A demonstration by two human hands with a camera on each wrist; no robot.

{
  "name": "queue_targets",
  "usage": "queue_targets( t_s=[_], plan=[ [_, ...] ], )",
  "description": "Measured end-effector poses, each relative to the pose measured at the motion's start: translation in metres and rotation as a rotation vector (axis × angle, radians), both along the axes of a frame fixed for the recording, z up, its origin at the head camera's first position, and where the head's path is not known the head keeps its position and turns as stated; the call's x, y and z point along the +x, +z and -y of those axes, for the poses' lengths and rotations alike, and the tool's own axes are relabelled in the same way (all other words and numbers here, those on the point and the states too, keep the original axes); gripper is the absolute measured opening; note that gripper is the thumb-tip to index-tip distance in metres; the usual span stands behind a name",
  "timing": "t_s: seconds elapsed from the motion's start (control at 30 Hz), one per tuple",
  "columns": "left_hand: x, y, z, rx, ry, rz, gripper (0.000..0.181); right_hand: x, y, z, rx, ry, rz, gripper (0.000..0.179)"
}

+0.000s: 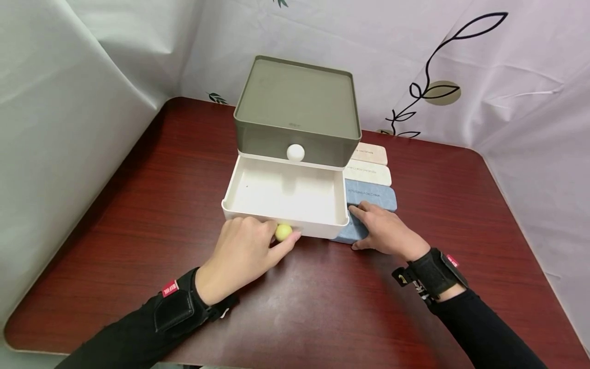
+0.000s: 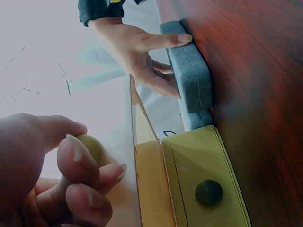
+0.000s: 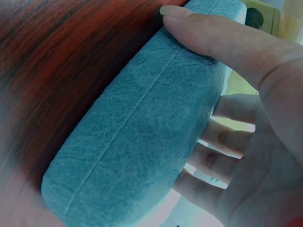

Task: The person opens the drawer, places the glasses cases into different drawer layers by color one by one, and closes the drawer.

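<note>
As the left hand [image 1: 244,251] pinches the yellow knob [image 1: 283,232], low centre, likely steadying the drawer [image 1: 318,229], the right hand [image 1: 387,230] grips a blue case [image 1: 354,229].

From head: looking forward and down over near edge of desk [image 1: 152,205], wide enough for both far corners. From left wrist: rolled sideways, close past left hand [image 2: 71,170] to right hand [image 2: 135,52]. From right wrist: very near blue oblong case [image 3: 123,127], closed-drawer knob [image 3: 254,17] beyond. Shared by wrist views: right hand, case, knob.
</note>
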State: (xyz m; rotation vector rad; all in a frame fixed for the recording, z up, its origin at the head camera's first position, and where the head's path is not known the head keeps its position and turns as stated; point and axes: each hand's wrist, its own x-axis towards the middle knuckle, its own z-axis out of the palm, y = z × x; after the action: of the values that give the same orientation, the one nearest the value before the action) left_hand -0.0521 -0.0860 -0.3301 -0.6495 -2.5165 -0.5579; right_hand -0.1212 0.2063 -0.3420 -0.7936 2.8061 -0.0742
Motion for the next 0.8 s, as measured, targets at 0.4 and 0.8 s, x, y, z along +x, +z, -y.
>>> queue_targets(
  t_s=[0.4,0.8],
  plan=[
    [0.009,-0.003,0.001,0.004,-0.019,-0.033,0.053,-0.001,0.0,0.0,-0.013,-0.005,0.015,0.086],
    [0.018,-0.003,0.003,-0.003,-0.026,-0.026,0.051,0.0,-0.001,0.0,-0.022,0.001,-0.001,0.086]
  ],
)
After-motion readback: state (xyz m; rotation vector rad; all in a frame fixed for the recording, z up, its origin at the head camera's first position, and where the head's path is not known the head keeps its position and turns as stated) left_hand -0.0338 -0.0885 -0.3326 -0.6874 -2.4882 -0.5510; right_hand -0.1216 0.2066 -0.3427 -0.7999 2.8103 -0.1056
